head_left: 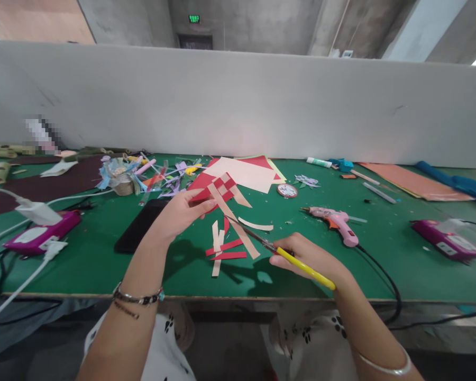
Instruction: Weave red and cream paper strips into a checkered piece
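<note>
My left hand [186,209] is closed on a small woven piece of red and pale peach paper strips [224,185], held above the table. A long peach strip [244,238] hangs from the weave toward my right hand. In my right hand [307,256] are scissors with a yellow handle [307,270], their metal blades [249,231] lying across that strip. Whether the blades have cut into it I cannot tell. Below, loose red offcuts [229,255] and peach offcuts [216,267] lie on the green table, with a curved peach strip [256,225] nearby.
Stacked paper sheets [241,172] lie behind the weave. A black phone-like slab [137,233] sits left, near a heap of coloured scraps [174,180]. To the right are a pink glue gun [337,219], a round dial [287,191] and a purple power strip [448,241]; another power strip [47,235] is left.
</note>
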`<state>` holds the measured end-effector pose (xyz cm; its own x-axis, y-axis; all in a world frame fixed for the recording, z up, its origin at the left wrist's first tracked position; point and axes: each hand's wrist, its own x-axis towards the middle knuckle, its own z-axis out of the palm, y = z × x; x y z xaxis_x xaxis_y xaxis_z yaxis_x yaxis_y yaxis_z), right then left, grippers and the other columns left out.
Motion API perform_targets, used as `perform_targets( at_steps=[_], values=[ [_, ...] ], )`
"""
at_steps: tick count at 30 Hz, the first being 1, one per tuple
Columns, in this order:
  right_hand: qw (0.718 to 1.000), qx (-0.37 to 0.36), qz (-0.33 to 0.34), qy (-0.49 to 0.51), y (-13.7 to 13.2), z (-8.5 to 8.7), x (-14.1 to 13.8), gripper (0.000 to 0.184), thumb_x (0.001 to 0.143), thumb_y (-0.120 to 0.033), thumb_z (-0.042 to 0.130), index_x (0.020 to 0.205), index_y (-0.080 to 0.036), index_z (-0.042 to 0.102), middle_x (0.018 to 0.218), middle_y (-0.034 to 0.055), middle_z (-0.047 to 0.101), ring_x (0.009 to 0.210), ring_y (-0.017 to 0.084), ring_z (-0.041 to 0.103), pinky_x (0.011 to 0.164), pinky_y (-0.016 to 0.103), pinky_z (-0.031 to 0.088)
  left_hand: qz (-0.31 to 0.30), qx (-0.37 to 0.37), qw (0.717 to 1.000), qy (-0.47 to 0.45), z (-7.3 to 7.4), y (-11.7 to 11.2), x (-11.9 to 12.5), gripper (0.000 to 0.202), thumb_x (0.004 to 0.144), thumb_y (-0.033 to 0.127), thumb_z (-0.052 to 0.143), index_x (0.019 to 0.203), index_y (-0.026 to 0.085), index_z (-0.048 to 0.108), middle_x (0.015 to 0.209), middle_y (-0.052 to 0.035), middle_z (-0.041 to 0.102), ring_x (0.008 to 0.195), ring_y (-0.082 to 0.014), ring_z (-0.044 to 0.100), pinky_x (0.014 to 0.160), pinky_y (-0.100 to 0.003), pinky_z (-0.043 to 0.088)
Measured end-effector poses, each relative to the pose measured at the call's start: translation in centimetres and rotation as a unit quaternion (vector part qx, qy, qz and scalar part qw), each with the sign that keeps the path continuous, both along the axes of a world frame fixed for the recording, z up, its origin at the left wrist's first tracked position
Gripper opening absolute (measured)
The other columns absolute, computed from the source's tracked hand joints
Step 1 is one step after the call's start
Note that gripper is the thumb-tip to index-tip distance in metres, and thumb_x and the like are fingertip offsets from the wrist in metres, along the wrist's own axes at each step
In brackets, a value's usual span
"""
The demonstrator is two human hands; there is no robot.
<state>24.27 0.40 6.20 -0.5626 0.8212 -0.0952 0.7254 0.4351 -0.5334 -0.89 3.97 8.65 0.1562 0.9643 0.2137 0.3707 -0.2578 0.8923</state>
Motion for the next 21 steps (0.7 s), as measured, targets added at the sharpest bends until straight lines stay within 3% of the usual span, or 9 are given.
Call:
perform_targets(
  at_steps=[9,21],
  values=[
    [1.0,-0.01,-0.006,0.007,0.2,-0.4,0.2,0.053,0.074,-0.064,0.033,0.051,-0.017,0.031,0.05,-0.0057,0.021,0.049,0.006,0.017,0.042,0.022,0.014,0.018,-0.013,1.0,0.007,-0.5,0.5,0.1,0.032,0.067,0.043,0.058,0.082,0.015,0.064,0.05,0.0046,0.044,0.047,-0.008,0.038,0.043,-0.019,0.028],
    [0.995,-0.035,-0.086,-0.048,1.3,-0.7,0.3,0.053,0.07,-0.065,0.039,0.048,-0.018,0.03,0.048,-0.0061,0.02,0.046,0.006,0.019,0.042,0.022,0.015,0.055,-0.014,0.998,-0.023,-2.2,2.4,0.8,0.027,0.066,0.041,0.059,0.073,0.015,0.063,0.047,0.0058,0.044,0.046,-0.0086,0.039,0.047,-0.02,0.03]
  ],
)
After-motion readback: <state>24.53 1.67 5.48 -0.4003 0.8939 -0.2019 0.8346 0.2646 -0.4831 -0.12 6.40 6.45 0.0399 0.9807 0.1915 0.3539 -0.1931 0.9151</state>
